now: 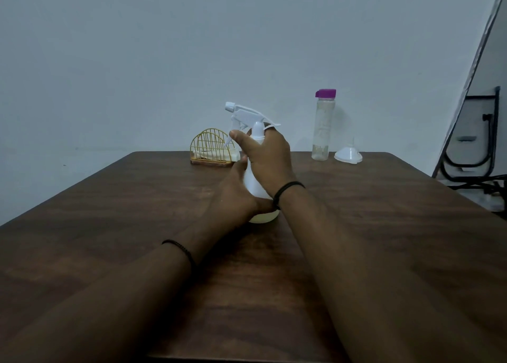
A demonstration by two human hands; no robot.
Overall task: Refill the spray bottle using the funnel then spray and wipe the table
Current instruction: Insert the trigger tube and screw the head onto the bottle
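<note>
Both hands on the sprayer (253, 154) at bench (109, 212) centre.
Right hand (267, 162) grasps the neck, left hand (237, 195) cups the body — funnel (348, 154) and bottle (322, 129) at 1 o'clock.

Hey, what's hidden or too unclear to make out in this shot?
Head view only:
- Spray bottle fill level: hidden by left hand and right hand.
- Napkins in the wire holder: too dim to count.
- Folded chair: cut off by the right edge.
</note>
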